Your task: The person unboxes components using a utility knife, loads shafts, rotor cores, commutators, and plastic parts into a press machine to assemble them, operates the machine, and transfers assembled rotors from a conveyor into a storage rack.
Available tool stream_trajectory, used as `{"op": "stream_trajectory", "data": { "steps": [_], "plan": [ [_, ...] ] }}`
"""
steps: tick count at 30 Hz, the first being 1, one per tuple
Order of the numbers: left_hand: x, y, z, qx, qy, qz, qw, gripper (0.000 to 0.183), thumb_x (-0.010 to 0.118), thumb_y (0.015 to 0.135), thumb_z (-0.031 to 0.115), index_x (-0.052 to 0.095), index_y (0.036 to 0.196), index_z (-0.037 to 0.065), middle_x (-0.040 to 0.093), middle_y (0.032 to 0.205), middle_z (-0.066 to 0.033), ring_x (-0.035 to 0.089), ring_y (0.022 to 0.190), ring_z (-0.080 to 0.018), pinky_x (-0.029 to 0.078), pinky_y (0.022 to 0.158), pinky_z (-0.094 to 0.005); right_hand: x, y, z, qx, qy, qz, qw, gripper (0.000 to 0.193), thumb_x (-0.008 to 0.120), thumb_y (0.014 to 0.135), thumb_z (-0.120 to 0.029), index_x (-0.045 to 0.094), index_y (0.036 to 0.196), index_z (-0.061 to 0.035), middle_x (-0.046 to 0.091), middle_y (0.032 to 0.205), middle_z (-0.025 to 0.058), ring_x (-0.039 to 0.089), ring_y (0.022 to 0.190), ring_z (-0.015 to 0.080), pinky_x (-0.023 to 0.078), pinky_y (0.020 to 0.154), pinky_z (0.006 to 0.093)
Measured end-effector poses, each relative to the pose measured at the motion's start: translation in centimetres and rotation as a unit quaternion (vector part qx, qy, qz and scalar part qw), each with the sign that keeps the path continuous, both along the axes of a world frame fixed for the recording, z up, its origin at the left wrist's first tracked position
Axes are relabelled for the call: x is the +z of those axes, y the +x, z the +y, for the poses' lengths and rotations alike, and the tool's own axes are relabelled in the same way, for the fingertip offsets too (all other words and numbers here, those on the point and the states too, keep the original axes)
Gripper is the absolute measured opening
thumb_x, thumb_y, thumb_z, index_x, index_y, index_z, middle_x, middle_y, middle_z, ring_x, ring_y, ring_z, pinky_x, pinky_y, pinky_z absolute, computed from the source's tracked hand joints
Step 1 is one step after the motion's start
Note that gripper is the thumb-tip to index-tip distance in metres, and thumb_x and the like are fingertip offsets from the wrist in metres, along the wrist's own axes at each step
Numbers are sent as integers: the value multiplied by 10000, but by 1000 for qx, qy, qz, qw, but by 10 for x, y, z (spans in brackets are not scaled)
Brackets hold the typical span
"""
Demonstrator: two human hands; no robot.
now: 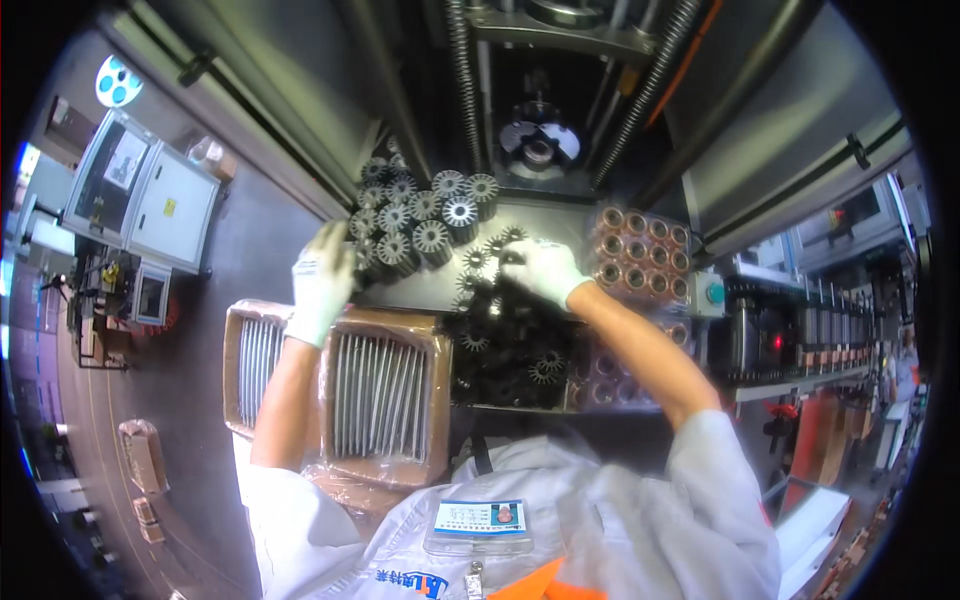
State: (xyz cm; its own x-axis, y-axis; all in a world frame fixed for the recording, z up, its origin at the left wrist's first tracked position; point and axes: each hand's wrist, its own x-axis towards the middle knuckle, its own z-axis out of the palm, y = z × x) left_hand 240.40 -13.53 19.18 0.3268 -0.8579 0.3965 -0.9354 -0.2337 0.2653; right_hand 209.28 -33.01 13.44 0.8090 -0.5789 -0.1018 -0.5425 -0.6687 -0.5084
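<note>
My left hand (322,285), in a white glove, is at the left edge of a group of slotted metal rotor cores (395,215). Its fingers are smeared, and I cannot tell whether they grip a core. The cores stand upright, close together, toothed ends up. My right hand (548,272), also gloved, is over a pile of black toothed end pieces (500,345). Its fingertips are closed on a dark end piece (509,262), partly hidden by the glove. More loose end pieces lie between the pile and the cores.
A press fixture (540,150) stands at the back between springs and dark columns. Right of my right hand is a clear tray (640,255) of copper-coloured rings. Cartons (438,400) of metal shafts stand front left. A green button (714,292) sits at right, beside machinery (800,325).
</note>
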Motion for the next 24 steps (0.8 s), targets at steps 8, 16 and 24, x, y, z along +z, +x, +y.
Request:
{"op": "stream_trajectory", "data": {
  "steps": [8,16,24],
  "plan": [
    [-24,-30,-1,-68,42,-83,993,453,796,737,201,675,1167,123,605,1248,-99,529,1236,-346,403,1070,-489,18,-16,12,-62,-79,-101,990,220,631,939,-305,705,1086,-159,665,1018,107,673,939,314,529,778,428],
    [-24,-29,-15,-145,1,-99,984,479,844,616,96,672,1063,116,579,1337,-89,483,1318,-349,366,1120,-523,62,-53,27,-178,302,-199,915,336,623,939,-143,664,1260,-51,704,1038,95,639,786,142,521,747,306],
    [7,-63,21,-155,-2,-40,987,403,850,642,89,624,976,80,622,1269,-137,513,1313,-358,262,1179,-578,95,-52,-22,-121,236,-382,886,342,619,935,-70,659,1268,0,704,978,26,577,782,58,514,703,232]
  ]
}}
